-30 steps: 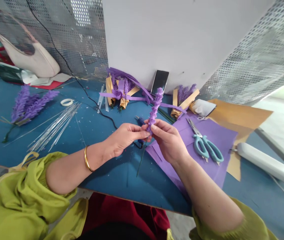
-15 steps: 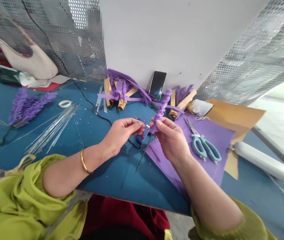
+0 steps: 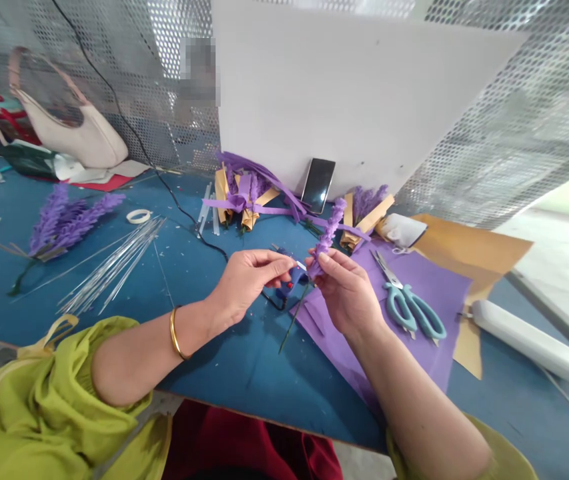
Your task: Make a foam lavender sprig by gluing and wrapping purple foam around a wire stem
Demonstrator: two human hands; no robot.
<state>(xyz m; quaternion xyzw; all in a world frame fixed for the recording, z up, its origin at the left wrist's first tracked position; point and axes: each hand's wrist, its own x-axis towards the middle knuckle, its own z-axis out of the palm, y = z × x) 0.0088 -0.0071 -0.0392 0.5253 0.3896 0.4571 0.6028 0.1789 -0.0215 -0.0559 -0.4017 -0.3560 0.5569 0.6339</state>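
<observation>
My right hand (image 3: 341, 287) is closed around a purple artificial lavender stem (image 3: 331, 227). The flower spike points up, and its thin green stalk slants down to the left below my fingers. Close by on the left, my left hand (image 3: 251, 283) has thumb and forefinger pinched together, level with the base of the flower. Whatever sits in that pinch is too small to make out. Behind and beneath the fingers lies a blue glue gun (image 3: 290, 288), partly hidden, with a red switch showing.
Scissors (image 3: 407, 300) rest on purple paper (image 3: 439, 287) at the right, near a white corded tool (image 3: 529, 340). Wires (image 3: 119, 267), a tape roll (image 3: 139, 216) and a lavender bunch (image 3: 64, 223) lie left. A phone (image 3: 318, 185) leans on the white board behind wrapped bouquets (image 3: 249, 217).
The view has tilted up slightly, so things sit lower in the picture. My left fingers have come a little nearer the flower's base. My right hand keeps its hold on the stem.
</observation>
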